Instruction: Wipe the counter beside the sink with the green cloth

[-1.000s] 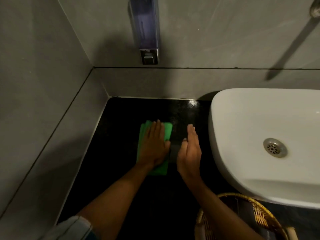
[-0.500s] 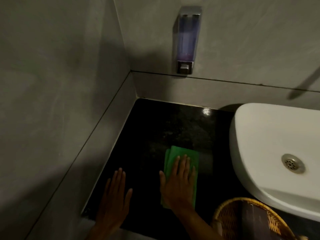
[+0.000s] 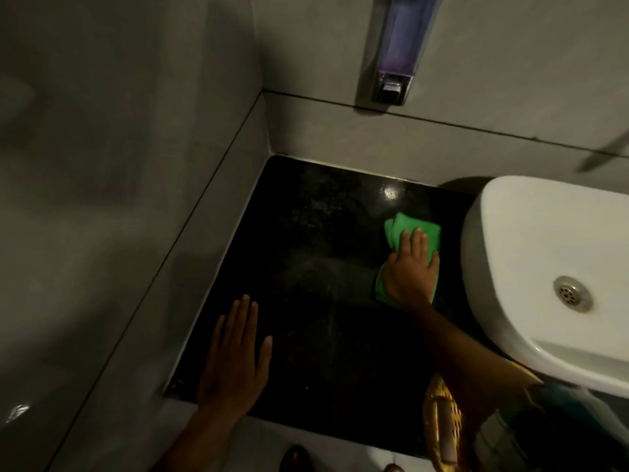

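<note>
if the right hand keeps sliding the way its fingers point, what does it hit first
The right hand, flat on the green cloth, points toward the back wall. The black counter ahead looks free, so the wall's base probably comes first; the sink stays just off to its right.

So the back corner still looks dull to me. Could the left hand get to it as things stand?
Probably yes: the left hand lies flat on the counter, and nothing stands between it and the corner.
</note>
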The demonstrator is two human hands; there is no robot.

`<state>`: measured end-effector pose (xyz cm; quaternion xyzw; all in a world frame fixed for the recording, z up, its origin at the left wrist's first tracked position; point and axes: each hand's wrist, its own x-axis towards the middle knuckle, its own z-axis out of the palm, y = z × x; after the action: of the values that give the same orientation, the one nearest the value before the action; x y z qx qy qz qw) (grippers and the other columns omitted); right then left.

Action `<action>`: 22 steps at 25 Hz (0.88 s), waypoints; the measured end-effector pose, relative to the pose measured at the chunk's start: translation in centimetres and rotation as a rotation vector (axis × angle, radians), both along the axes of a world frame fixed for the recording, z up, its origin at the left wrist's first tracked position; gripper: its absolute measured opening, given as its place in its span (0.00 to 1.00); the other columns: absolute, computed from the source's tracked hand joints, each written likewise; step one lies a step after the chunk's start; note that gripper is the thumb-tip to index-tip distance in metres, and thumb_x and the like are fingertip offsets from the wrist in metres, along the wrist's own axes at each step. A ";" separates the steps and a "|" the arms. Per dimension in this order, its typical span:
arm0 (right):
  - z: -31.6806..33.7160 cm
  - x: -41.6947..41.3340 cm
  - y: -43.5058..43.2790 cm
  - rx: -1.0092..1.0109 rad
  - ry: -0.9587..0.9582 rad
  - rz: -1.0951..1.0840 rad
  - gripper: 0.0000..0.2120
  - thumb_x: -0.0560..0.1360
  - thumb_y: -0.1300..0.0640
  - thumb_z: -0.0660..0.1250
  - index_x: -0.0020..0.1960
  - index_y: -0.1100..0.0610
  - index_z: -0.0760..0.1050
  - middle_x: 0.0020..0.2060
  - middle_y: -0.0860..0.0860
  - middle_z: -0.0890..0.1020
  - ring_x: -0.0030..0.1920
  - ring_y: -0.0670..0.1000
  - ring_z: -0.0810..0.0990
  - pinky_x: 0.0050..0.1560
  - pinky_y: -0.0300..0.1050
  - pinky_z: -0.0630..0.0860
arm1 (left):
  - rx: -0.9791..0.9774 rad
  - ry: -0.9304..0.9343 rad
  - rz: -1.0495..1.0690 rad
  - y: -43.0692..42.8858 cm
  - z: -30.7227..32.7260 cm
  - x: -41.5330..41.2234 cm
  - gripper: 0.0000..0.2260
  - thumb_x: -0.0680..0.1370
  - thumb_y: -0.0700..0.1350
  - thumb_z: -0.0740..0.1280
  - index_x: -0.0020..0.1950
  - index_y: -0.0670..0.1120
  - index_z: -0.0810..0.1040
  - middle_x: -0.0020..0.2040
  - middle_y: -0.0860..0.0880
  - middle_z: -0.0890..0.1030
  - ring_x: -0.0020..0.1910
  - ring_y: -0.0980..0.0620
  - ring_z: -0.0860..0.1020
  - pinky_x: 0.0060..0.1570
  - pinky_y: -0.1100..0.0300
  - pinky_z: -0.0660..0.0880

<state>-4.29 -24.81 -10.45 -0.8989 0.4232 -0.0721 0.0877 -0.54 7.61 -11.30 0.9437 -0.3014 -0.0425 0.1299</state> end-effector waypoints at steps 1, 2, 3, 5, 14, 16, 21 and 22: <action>-0.1 -1.2 1.6 -0.038 0.001 -0.024 0.31 0.72 0.50 0.47 0.72 0.62 0.65 0.72 0.62 0.67 0.72 0.61 0.65 0.68 0.65 0.61 | 0.015 -0.006 -0.002 0.0 0.1 -0.1 0.30 0.80 0.59 0.43 0.77 0.44 0.49 0.79 0.48 0.49 0.77 0.53 0.45 0.74 0.53 0.45; -0.3 -2.3 3.3 -0.060 0.005 -0.049 0.30 0.72 0.51 0.49 0.71 0.62 0.66 0.71 0.62 0.68 0.72 0.61 0.66 0.67 0.65 0.63 | 0.023 -0.011 -0.003 0.0 0.1 -0.2 0.30 0.80 0.59 0.42 0.77 0.44 0.50 0.79 0.47 0.50 0.77 0.52 0.45 0.74 0.52 0.45; -0.3 -3.5 5.2 -0.063 0.010 -0.079 0.30 0.73 0.51 0.50 0.71 0.62 0.65 0.71 0.63 0.68 0.72 0.61 0.66 0.67 0.65 0.64 | 0.026 -0.012 -0.005 0.0 0.1 -0.2 0.29 0.80 0.58 0.42 0.77 0.43 0.51 0.79 0.46 0.51 0.77 0.51 0.46 0.74 0.52 0.45; 0.0 -5.5 9.7 0.001 -0.020 -0.138 0.30 0.74 0.51 0.51 0.73 0.61 0.61 0.73 0.62 0.66 0.73 0.61 0.63 0.70 0.65 0.60 | 0.020 -0.002 -0.007 -0.2 0.2 -0.2 0.29 0.80 0.58 0.44 0.76 0.41 0.53 0.78 0.44 0.54 0.77 0.49 0.49 0.75 0.52 0.45; -0.1 -1.8 16.1 -0.033 0.016 0.406 0.28 0.76 0.48 0.51 0.74 0.54 0.61 0.75 0.53 0.64 0.75 0.55 0.60 0.71 0.60 0.56 | 0.006 -0.012 -0.022 0.3 0.1 -0.2 0.30 0.80 0.58 0.42 0.76 0.40 0.57 0.77 0.43 0.57 0.76 0.47 0.55 0.74 0.53 0.47; 0.3 0.9 12.0 -0.007 0.059 0.353 0.28 0.75 0.49 0.52 0.73 0.54 0.63 0.74 0.54 0.66 0.74 0.56 0.63 0.70 0.63 0.62 | -0.004 -0.041 -0.019 0.4 -0.1 -0.1 0.30 0.80 0.59 0.41 0.77 0.43 0.53 0.78 0.46 0.54 0.77 0.50 0.51 0.74 0.54 0.46; 0.7 -2.1 11.9 0.001 0.038 0.180 0.29 0.74 0.49 0.52 0.74 0.54 0.62 0.74 0.56 0.65 0.74 0.58 0.62 0.68 0.67 0.61 | -0.039 -0.015 -0.013 0.3 -0.1 0.0 0.31 0.80 0.60 0.43 0.76 0.42 0.55 0.77 0.45 0.55 0.77 0.49 0.52 0.74 0.52 0.48; 0.8 -3.8 13.3 0.000 0.040 0.230 0.30 0.73 0.49 0.53 0.75 0.53 0.61 0.75 0.56 0.63 0.75 0.58 0.61 0.69 0.66 0.61 | -0.043 -0.003 -0.010 0.3 0.1 0.0 0.31 0.80 0.59 0.44 0.76 0.42 0.56 0.77 0.45 0.56 0.77 0.49 0.53 0.74 0.51 0.49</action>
<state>-8.11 -11.52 -9.64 -0.9427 0.3191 -0.0436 0.0867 -0.50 7.86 -11.24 0.9392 -0.3070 -0.0354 0.1493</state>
